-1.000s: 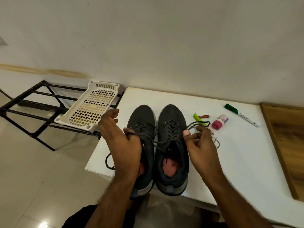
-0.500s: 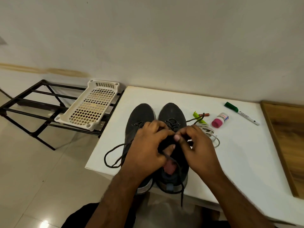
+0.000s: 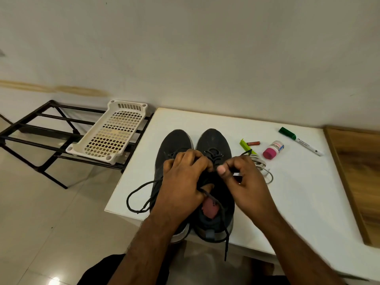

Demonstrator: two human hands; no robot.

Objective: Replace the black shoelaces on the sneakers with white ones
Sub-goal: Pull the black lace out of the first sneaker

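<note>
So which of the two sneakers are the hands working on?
The sneaker on the right: both hands, left and right, meet over its black lace. The other sneaker just lies beneath the left wrist.

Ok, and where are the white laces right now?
In the head view, the white laces lie bunched on the white table, right of the sneakers, partly behind the right hand, near the pink-capped bottle.

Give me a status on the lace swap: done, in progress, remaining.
Done: the bow on the right-side dark grey sneaker is undone, and loose black shoelace ends trail off the white table. In progress: left hand and right hand work the lace at its eyelets. Remaining: both sneakers are still black-laced; the white shoelaces lie bundled and unused.
</note>
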